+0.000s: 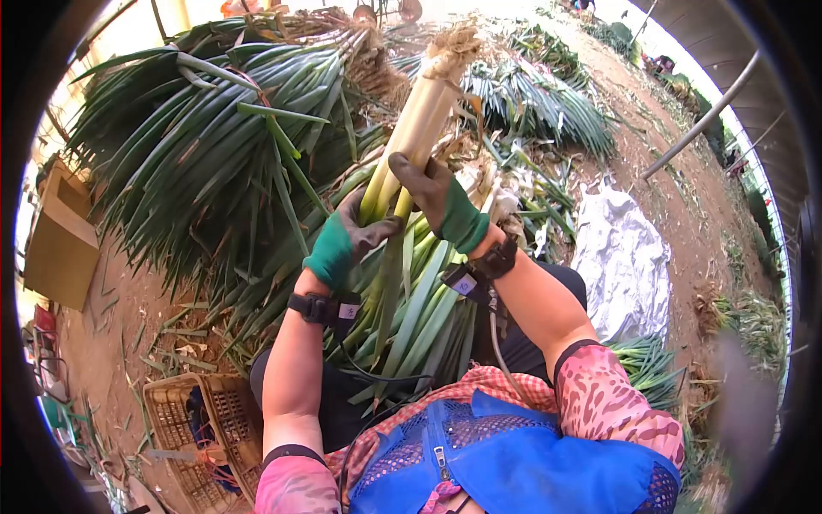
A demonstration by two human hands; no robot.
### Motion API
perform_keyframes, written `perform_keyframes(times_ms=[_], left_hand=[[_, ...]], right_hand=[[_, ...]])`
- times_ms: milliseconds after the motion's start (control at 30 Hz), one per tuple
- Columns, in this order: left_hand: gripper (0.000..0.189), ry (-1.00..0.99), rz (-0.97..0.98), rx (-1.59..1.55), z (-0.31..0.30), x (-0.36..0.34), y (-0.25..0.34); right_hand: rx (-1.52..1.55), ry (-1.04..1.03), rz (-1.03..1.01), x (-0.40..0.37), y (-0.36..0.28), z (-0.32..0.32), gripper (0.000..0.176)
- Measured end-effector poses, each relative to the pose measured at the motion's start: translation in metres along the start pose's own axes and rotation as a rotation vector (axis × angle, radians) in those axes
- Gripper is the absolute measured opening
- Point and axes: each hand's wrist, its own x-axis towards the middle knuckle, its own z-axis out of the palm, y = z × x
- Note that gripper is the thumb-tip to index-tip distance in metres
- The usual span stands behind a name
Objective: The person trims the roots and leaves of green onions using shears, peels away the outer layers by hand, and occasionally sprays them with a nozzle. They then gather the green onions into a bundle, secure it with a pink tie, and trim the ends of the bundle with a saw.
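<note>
A bunch of large green onions (419,116) is held up in front of me, its pale stalks and hairy roots upward and its green leaves hanging toward my lap. My left hand (349,238), in a grey and green glove, is closed around the lower part of the stalks. A little higher and to the right, my right hand (443,204), gloved alike, grips the same bunch, its thumb across the stalks. More green leaves (415,300) lie over my lap beneath both hands.
A big heap of green onions (214,128) lies at left, with another pile (544,98) behind at right. A white plastic sheet (621,261) lies on the dirt at right. A plastic crate (193,428) and a cardboard box (64,236) stand at left. A metal pole (706,116) slants at upper right.
</note>
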Motion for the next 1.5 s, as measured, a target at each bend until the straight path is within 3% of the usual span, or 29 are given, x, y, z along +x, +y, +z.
perform_keyframes(times_ms=[67,100,133,167,200,233,300,367,400,467,533,600,667,767,900,933,1067,1167,1267,1300,1333,1367,1500], left_hand=[[0.042,0.009,-0.137,0.042,-0.012,0.000,0.008],[0.038,0.013,-0.206,0.066,-0.015,0.001,0.014],[0.032,0.067,-0.166,0.116,-0.018,0.002,0.008],[0.035,0.066,-0.176,0.088,-0.021,0.001,0.005],[0.038,0.064,-0.185,0.060,-0.023,0.001,0.005],[0.042,0.063,-0.194,0.032,-0.024,0.001,0.007],[0.048,0.029,-0.069,-0.001,-0.007,-0.006,0.008],[0.055,0.017,-0.116,0.218,-0.005,-0.011,0.008],[0.057,0.018,-0.145,0.287,-0.006,-0.013,0.011],[0.059,0.031,-0.175,0.293,-0.010,-0.018,0.020],[0.061,0.052,-0.165,0.158,-0.015,-0.021,0.030],[0.062,0.050,-0.169,0.140,-0.020,-0.022,0.041],[0.059,0.004,-0.176,0.092,-0.022,-0.025,0.041],[0.060,-0.130,-0.186,0.066,-0.017,-0.027,0.032],[0.070,-0.280,-0.140,0.322,0.005,-0.031,0.007],[0.061,-0.322,-0.263,0.351,0.008,-0.035,0.017],[0.071,-0.256,-0.244,0.540,0.001,-0.038,0.013],[0.077,-0.133,-0.312,0.703,-0.012,-0.037,0.005],[0.075,-0.034,-0.322,0.784,-0.010,-0.031,-0.002],[0.074,-0.013,-0.339,0.815,-0.007,-0.029,-0.003],[0.070,0.005,-0.318,0.805,-0.001,-0.027,-0.005],[0.070,0.016,-0.320,0.848,0.004,-0.025,-0.008],[0.069,0.061,-0.315,0.930,0.023,-0.021,-0.013]], right_hand=[[0.000,-0.010,0.093,-0.009,-0.022,-0.003,0.040],[0.126,-0.054,-0.163,0.007,0.010,-0.017,0.039],[0.130,0.011,-0.144,0.012,0.002,-0.024,0.040],[0.135,0.076,-0.122,0.013,-0.005,-0.031,0.042],[-0.043,0.069,-0.264,0.005,-0.014,-0.033,0.035],[-0.125,0.071,-0.268,0.009,-0.008,-0.034,0.034],[-0.177,0.095,-0.253,0.016,-0.002,-0.018,0.032],[-0.150,0.112,-0.244,0.007,-0.023,0.011,0.033],[-0.288,0.056,-0.347,0.007,-0.023,0.009,0.031],[-0.300,-0.073,-0.360,0.006,-0.024,0.009,0.029],[-0.064,-0.216,-0.182,0.005,-0.031,0.009,0.028],[-0.232,-0.153,-0.558,0.022,-0.026,-0.010,0.025],[-0.495,0.171,-0.482,0.011,-0.060,-0.016,0.018],[-1.244,0.005,-0.803,0.034,-0.024,-0.056,0.025],[-1.328,0.090,-0.699,0.050,0.000,-0.090,0.024],[-1.318,0.152,-0.688,0.054,-0.001,-0.105,0.024],[-1.215,0.477,-0.573,0.073,-0.030,-0.198,0.028],[-0.853,0.532,-0.378,0.073,-0.068,-0.277,0.033],[-0.291,0.425,-0.182,0.060,-0.088,-0.291,0.034],[-0.589,0.360,-0.259,0.050,-0.082,-0.274,0.033],[-1.089,0.174,-0.647,0.047,-0.071,-0.260,0.025],[-1.294,0.041,-0.745,0.034,-0.068,-0.230,0.027],[-1.381,-0.062,-0.104,-0.010,-0.066,-0.091,0.053]])
